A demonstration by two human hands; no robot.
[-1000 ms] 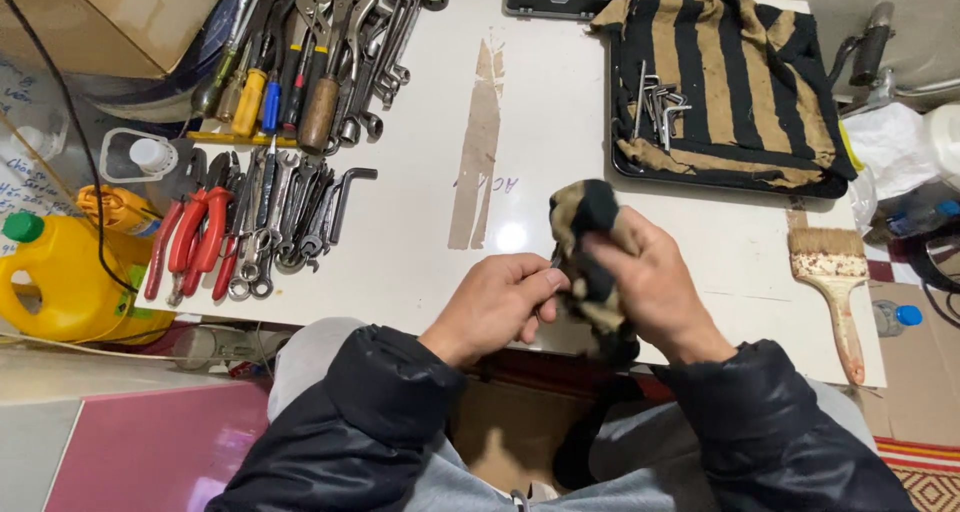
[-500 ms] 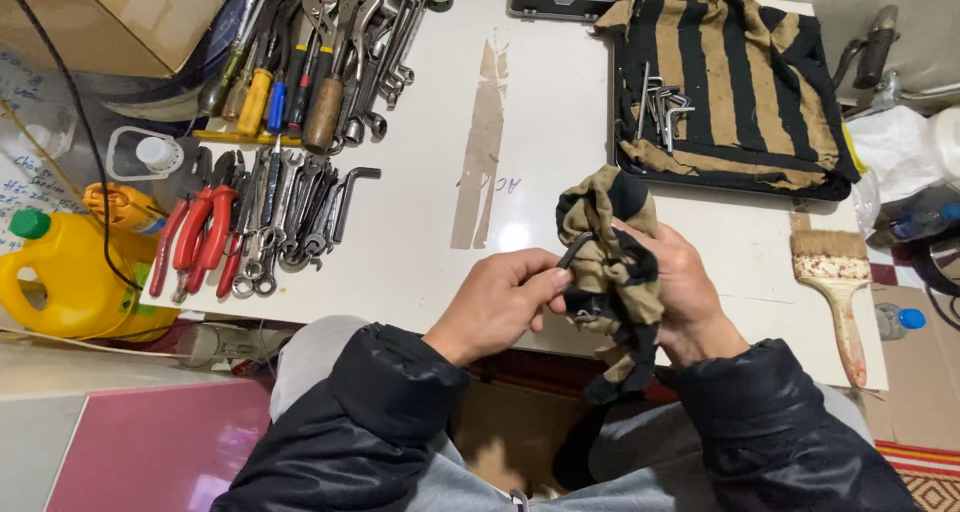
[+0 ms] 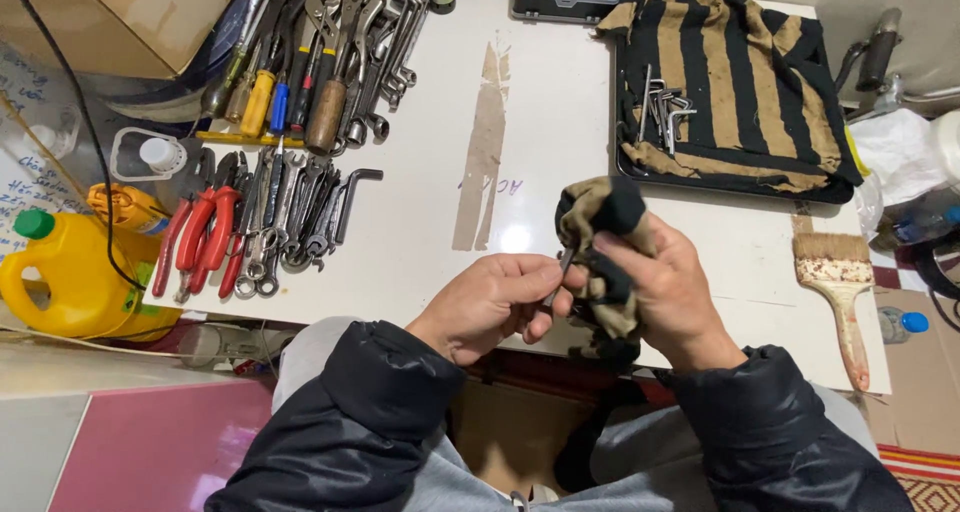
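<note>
At the far left a yellow plastic jug (image 3: 62, 282) with a green cap stands off the white table (image 3: 430, 172), beside red-handled pliers (image 3: 200, 240) and a row of steel wrenches (image 3: 300, 217). Over the table's near edge the left hand (image 3: 490, 307) pinches a small slim metal tool (image 3: 562, 267) between closed fingertips, its other end buried in the striped black-and-tan rag (image 3: 600, 242) that the right hand (image 3: 665, 292) grips in curled fingers. Behind them a dark tray (image 3: 730, 184) lined with matching striped cloth holds bent hex keys (image 3: 665, 107), and a worn bristle paintbrush (image 3: 840, 292) lies to the right.
</note>
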